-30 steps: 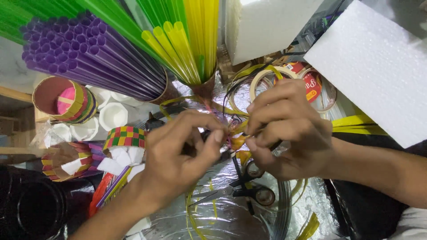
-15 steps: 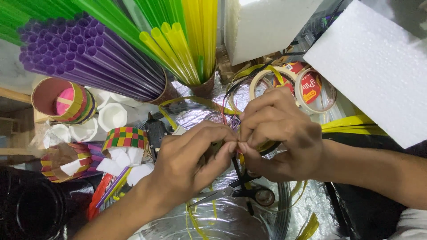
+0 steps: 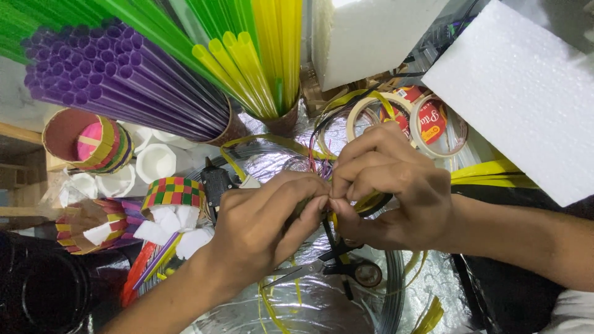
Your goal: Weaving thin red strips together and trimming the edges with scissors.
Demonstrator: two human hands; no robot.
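A small bundle of thin strips [image 3: 323, 168] is pinched right between the two hands, at the frame's middle. The left hand [image 3: 260, 226] and right hand [image 3: 390, 185] are pressed together fingertip to fingertip, both clamped on it. Its strands run upward. Scissors [image 3: 337, 267] lie just below, on the foil-covered surface [image 3: 272, 161]; purple straws [image 3: 117, 80] are stacked behind.
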